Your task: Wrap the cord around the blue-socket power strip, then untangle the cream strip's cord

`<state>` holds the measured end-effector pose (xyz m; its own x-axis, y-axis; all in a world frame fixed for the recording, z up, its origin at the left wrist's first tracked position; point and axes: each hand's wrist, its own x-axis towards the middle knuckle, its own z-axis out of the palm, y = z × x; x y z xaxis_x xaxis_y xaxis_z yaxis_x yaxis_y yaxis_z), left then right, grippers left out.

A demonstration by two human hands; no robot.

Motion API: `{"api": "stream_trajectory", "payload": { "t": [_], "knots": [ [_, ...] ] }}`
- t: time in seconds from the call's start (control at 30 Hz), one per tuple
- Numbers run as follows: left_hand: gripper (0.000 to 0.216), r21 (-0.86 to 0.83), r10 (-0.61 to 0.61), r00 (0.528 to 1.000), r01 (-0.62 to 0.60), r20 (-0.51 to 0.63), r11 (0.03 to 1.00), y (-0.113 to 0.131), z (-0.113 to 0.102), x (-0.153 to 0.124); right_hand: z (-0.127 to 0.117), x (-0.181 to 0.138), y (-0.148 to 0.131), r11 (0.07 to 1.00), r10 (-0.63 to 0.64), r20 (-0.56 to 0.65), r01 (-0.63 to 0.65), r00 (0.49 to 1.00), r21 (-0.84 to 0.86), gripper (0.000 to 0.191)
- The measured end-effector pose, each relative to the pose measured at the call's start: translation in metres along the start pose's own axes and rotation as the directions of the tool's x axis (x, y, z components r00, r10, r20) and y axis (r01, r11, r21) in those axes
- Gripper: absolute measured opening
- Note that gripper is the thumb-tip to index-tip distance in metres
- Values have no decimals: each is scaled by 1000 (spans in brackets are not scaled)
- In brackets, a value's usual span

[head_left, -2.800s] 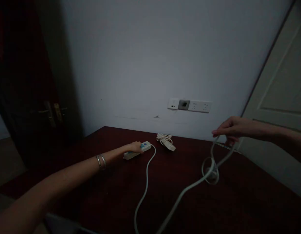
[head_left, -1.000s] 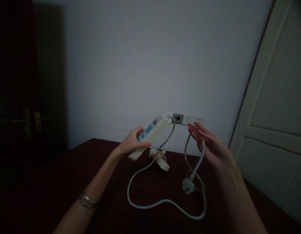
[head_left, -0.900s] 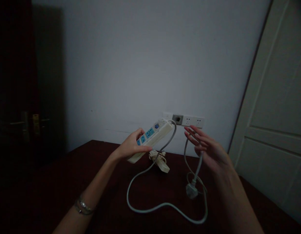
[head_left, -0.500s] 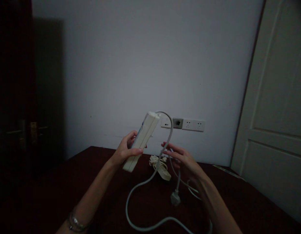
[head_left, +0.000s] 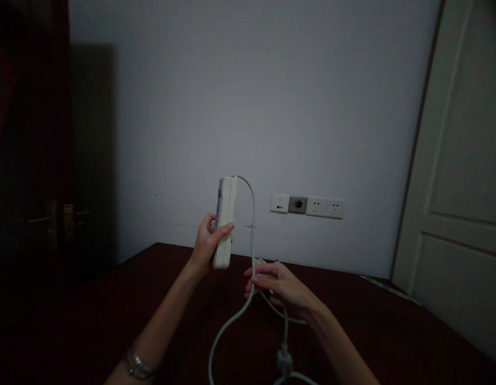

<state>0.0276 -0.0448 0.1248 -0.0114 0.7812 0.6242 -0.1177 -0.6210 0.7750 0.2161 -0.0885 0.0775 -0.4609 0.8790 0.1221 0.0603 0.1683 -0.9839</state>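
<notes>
Nearest the camera, the plug (head_left: 283, 362) hung low at the bottom edge, just over the dark red table (head_left: 392, 331). I could not tell whether it touched. The grey cable (head_left: 230, 321) looped up from there in a slack curve. A bracelet (head_left: 136, 365) sat on the left wrist.

Step in hand, as a judgement: the cord was being taken up alongside the strip, with the slack not yet collected.

The right hand (head_left: 277, 286) was held palm down at mid-height over the table, forearm reaching in from lower right. Its fingers were loosely curled around the cable, with the thumb and fingertips pinching the run that dropped from the strip. A second strand passed under the palm.

The left hand (head_left: 205, 246) was raised higher, with the forearm angled up from lower left. Its fingers and thumb were closed around the lower half of the power strip (head_left: 224, 222). The strip stood nearly upright in the air, edge-on to the camera. The cable left its top end and arched over to the right.

Further handling would call for a firm hold on the strip and a sliding right-hand grip, since the loose loop and plug could snag on the table.

Farther back were the wall sockets (head_left: 307, 206) and a pale door (head_left: 464, 187) at right. A dark door (head_left: 39, 214) stood at left.
</notes>
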Motion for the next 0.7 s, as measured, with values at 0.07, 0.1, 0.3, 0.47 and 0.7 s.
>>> {"api": "stream_trajectory", "payload": {
  "t": [0.07,0.1,0.3,0.47,0.7],
  "knots": [
    [39,232,88,993,-69,-73,970,-4,-4,5,-2,-3,-4,994,-60,-30,57,998,-90,30],
    [41,361,131,986,-86,-102,929,-6,-6,7,-3,-4,-5,985,-89,-47,81,995,-151,28],
    [42,870,163,977,42,-139,491,-28,-19,17,-5,-19,-14,869,-109,-185,3,977,-495,28],
    [29,982,181,983,-62,29,177,-43,-22,16,-3,-39,-24,717,-183,-164,17,969,-697,30],
    [37,897,78,994,-105,78,430,-59,-11,15,-1,-40,-23,642,-48,-139,-76,989,-763,35]
  ]
}}
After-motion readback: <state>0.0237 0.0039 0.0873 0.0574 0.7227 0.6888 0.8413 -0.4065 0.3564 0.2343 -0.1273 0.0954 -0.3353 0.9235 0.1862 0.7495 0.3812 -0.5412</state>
